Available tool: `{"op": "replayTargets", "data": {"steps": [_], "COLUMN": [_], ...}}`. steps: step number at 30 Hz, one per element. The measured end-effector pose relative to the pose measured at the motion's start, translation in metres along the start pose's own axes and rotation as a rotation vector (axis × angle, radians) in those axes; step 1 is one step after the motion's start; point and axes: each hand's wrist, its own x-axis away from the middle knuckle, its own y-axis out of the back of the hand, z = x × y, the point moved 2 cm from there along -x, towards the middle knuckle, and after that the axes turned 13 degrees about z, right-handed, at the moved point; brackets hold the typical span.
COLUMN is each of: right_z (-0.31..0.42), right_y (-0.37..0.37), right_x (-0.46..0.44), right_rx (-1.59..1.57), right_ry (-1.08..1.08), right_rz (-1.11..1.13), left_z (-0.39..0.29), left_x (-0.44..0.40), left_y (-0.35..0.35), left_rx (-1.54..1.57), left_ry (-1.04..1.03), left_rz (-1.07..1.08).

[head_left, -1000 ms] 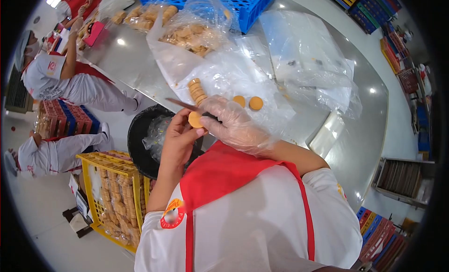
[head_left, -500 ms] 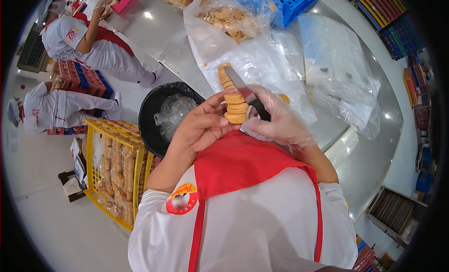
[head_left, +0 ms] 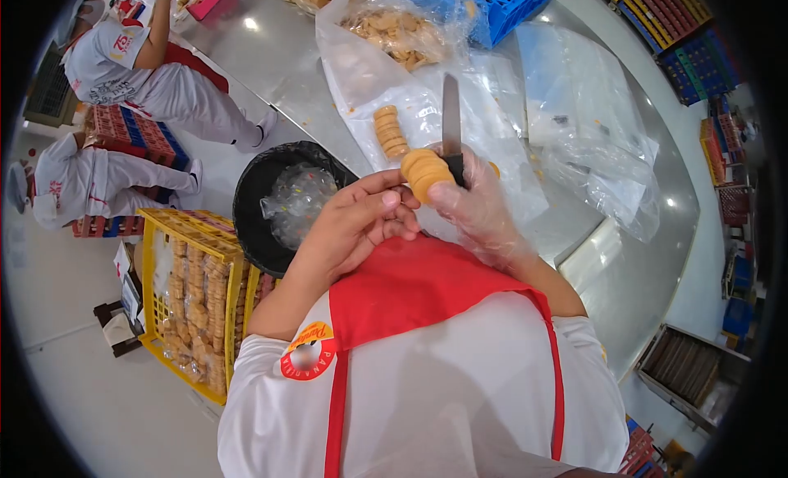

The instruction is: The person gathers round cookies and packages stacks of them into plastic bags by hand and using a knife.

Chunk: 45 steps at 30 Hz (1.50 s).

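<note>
My right hand (head_left: 483, 211), in a clear plastic glove, grips a knife (head_left: 451, 121) by its black handle, the blade pointing away from me. The same hand holds a short stack of round biscuits (head_left: 426, 175) against the handle. Bare and with its fingers apart and partly bent, my left hand (head_left: 359, 218) is just left of that stack; its index fingertip is close to the biscuits, and contact is unclear. Beyond both hands, a row of biscuits (head_left: 390, 131) lies on white plastic sheeting (head_left: 349, 55).
Loose biscuits (head_left: 394, 34) fill a clear bag near a blue crate (head_left: 517, 10). Plastic bags (head_left: 574, 92) lie on the metal table (head_left: 287, 67). To the left stand a black-lined bin (head_left: 246, 199) and a yellow crate (head_left: 148, 289) of packed biscuits. Two people work farther left.
The biscuit stack has separated: part now lies on the sheeting and part is in my right hand. The left hand has let go of it. The knife blade has swung more upright.
</note>
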Motion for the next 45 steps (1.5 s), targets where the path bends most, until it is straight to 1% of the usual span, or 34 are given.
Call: {"op": "replayTargets", "data": {"steps": [2, 3, 6, 7, 10, 14, 17, 20, 23, 26, 29, 32, 35, 37, 38, 39, 41, 42, 44, 45], "right_z": [0.003, 0.005, 0.006, 0.005, -0.001, -0.008, -0.007, -0.011, -0.011, -0.001, -0.005, -0.009, 0.011, 0.008, 0.009, 0.014, 0.023, 0.022, 0.013, 0.009], "right_y": [0.004, 0.005, 0.002, -0.001, -0.003, 0.001, 0.006, 0.013, 0.013, 0.003, -0.001, 0.014, 0.050, 0.099, 0.115, 0.118, 0.123, 0.126, 0.133, 0.135], "right_x": [0.003, 0.004, 0.004, 0.004, 0.004, 0.005, 0.008, 0.010, 0.011, 0.010, 0.009, 0.008, -0.010, -0.028, -0.034, -0.037, -0.042, -0.043, -0.050, -0.051], "right_rx": [-0.168, -0.188, -0.237, -0.244, -0.242, -0.204, -0.337, -0.319, -0.281, -0.296, -0.259, -0.126, 0.616, 0.910, 1.054, 1.096, 1.181, 1.191, 1.205, 1.192], "right_ry": [-0.069, -0.092, -0.155, -0.170, -0.241, -0.274, -0.254, -0.230, -0.217, -0.216, -0.283, -0.237, -0.093, -0.120, -0.135, -0.174, -0.259, -0.255, -0.242, -0.252], "right_rz": [0.012, 0.038, 0.093, 0.091, 0.121, 0.152, 0.156, 0.177, 0.182, 0.155, 0.033, 0.052, -0.166, -0.275, -0.333, -0.313, -0.266, -0.263, -0.254, -0.238], "left_z": [-0.002, -0.004, -0.011, -0.015, -0.011, -0.006, -0.002, -0.002, -0.001, 0.002, 0.006, 0.006, 0.011, 0.023, 0.036, 0.051, 0.086, 0.106, 0.171, 0.222], "left_x": [0.002, 0.002, 0.000, -0.002, -0.006, -0.008, -0.008, -0.007, -0.009, -0.011, -0.013, -0.012, 0.006, 0.036, 0.053, 0.071, 0.106, 0.127, 0.173, 0.204], "left_y": [-0.008, -0.011, -0.021, -0.031, -0.027, -0.022, -0.011, -0.010, -0.011, -0.012, -0.013, -0.017, 0.006, 0.038, 0.054, 0.070, 0.104, 0.126, 0.204, 0.275], "left_rx": [-0.341, -0.513, -1.382, -1.449, -1.570, -1.395, -1.286, -1.218, -1.201, -1.237, -1.257, -1.298, -1.283, -1.186, -1.033, -0.877, -0.698, -0.633, -0.673, -0.851], "left_ry": [-0.083, -0.125, -0.398, -0.440, -0.424, -0.431, -0.494, -0.491, -0.487, -0.507, -0.471, -0.465, -0.466, -0.225, -0.131, -0.038, 0.144, 0.241, 0.418, 0.458], "left_rz": [-0.150, -0.228, -0.247, -0.254, -0.153, -0.162, -0.108, -0.106, -0.109, -0.161, -0.176, -0.239, -0.449, -0.443, -0.490, -0.531, -0.605, -0.631, -0.608, -0.520]}}
